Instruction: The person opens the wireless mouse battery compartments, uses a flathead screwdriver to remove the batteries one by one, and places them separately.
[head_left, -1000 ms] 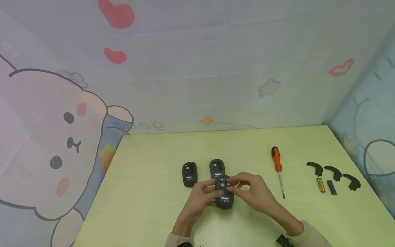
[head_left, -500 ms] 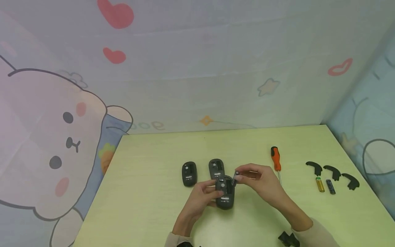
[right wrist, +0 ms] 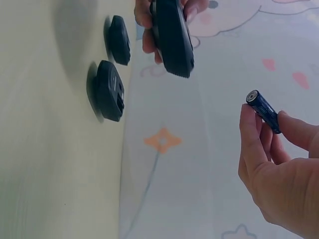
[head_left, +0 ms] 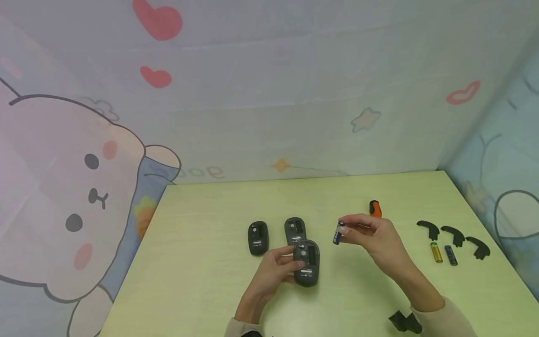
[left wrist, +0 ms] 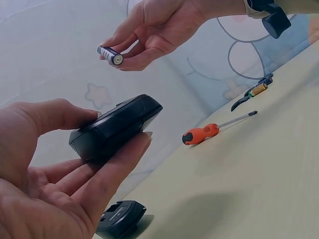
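My left hand [head_left: 273, 267] grips a black computer mouse [head_left: 309, 276] above the table, its underside with the uncovered battery slot facing up in the head view. In the left wrist view the thumb lies on one face of the mouse [left wrist: 117, 124] and the fingers are beneath it. Off to the right, my right hand [head_left: 375, 238] pinches a dark blue battery [head_left: 338, 233] between thumb and fingertips, held in the air apart from the mouse. The right wrist view shows one end of that battery [right wrist: 262, 110].
Two more upturned mice, a left one [head_left: 258, 238] and a right one [head_left: 295, 228], lie behind my left hand. A screwdriver [head_left: 375, 208] is partly hidden by my right hand. Several black curved covers [head_left: 454, 235], a gold battery [head_left: 436, 252] and a dark battery [head_left: 451, 255] lie at right.
My right hand has lifted the battery out of the mouse and carried it to the right and back. The left hand stays in place, still holding the mouse.
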